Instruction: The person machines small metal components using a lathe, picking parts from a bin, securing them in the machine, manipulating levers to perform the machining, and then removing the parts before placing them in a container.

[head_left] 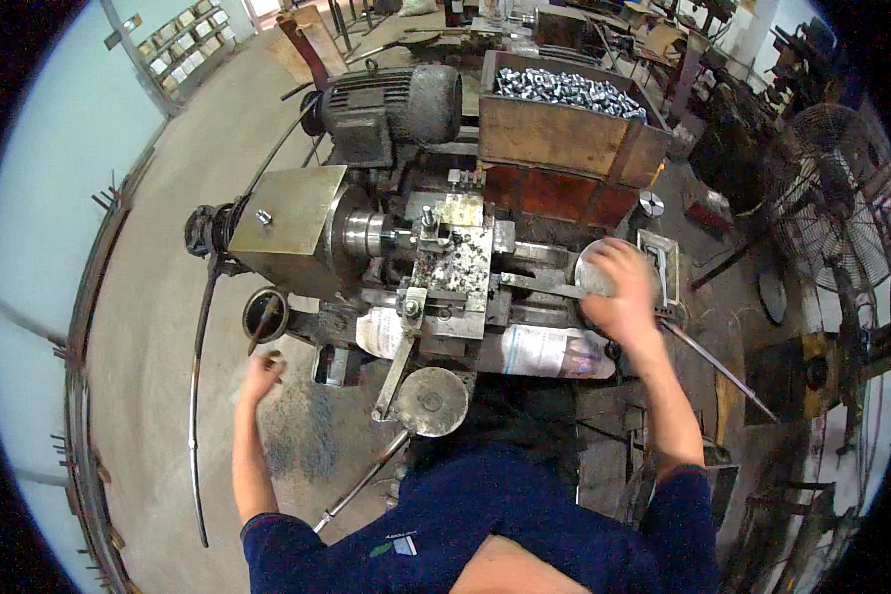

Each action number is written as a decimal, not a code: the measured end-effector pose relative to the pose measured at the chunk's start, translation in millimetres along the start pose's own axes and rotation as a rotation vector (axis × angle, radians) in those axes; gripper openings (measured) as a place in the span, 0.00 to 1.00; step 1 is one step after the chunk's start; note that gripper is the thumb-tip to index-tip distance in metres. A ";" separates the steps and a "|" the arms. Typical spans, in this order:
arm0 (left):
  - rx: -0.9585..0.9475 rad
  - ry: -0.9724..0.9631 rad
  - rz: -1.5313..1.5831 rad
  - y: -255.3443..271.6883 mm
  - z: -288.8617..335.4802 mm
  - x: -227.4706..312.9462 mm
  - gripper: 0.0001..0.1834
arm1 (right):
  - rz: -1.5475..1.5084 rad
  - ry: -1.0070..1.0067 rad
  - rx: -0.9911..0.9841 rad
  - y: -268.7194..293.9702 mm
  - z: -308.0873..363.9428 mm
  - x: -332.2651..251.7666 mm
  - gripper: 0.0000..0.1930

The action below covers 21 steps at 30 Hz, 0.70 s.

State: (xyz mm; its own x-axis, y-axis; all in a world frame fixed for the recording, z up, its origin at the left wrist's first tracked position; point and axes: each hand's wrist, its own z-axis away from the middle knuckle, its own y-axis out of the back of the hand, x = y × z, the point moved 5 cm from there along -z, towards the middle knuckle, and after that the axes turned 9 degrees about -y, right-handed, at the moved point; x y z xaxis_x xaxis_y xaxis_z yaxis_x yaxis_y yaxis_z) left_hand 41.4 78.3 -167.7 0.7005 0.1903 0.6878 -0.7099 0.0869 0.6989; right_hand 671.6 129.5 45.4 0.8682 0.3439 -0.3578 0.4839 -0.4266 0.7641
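Note:
A small metal lathe stands in front of me, its chuck [364,236] at the left of a chip-covered carriage [455,259]. My right hand [622,287], smeared by motion, is over a round metal disc [591,269] at the machine's right end; whether it grips the disc is unclear. A flat metal bar [540,285] runs from the carriage toward that hand. At the left, my left hand [261,374] is closed with curled fingers, and what is in it cannot be made out. Just above it sits a round container [266,313] with a stick-like handle leaning out.
Behind the lathe are a dark electric motor [391,103] and a metal bin [564,139] heaped with small shiny metal parts [570,91]. A round plate [432,401] on a lever juts toward me. Long rods [718,368] stick out, and a caged fan [830,188] stands right.

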 end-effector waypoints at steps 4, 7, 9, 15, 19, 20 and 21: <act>0.417 -0.087 -0.154 120.6 51.7 82.3 0.18 | -0.169 0.376 -0.068 -58.8 -62.5 -127.1 0.22; 0.693 -0.009 -0.496 177.5 105.3 73.4 0.16 | 0.022 0.535 -0.229 -116.0 -88.4 -190.3 0.13; 0.787 0.181 -0.406 195.6 144.7 -8.9 0.17 | 0.257 0.529 -0.436 -148.4 -92.0 -221.2 0.15; 0.710 0.430 -0.425 96.2 162.8 19.9 0.28 | 0.341 0.416 -0.607 -171.1 -97.3 -206.2 0.16; 0.730 0.307 -0.663 58.6 167.1 85.4 0.25 | 0.309 0.389 -0.610 -175.5 -98.5 -203.3 0.16; 0.656 0.306 -0.624 63.0 165.5 76.1 0.25 | 0.312 0.393 -0.601 -172.5 -98.4 -204.3 0.16; 0.580 0.301 -0.586 73.5 163.9 58.8 0.24 | 0.339 0.385 -0.631 -170.0 -97.3 -204.3 0.15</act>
State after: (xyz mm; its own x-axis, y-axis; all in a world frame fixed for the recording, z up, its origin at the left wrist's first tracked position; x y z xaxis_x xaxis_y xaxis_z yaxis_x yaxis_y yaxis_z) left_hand 42.5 -64.5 -43.8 0.8335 0.5280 0.1630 -0.0350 -0.2440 0.9692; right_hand 401.3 213.2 40.8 0.8022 0.5930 0.0692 -0.0513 -0.0469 0.9976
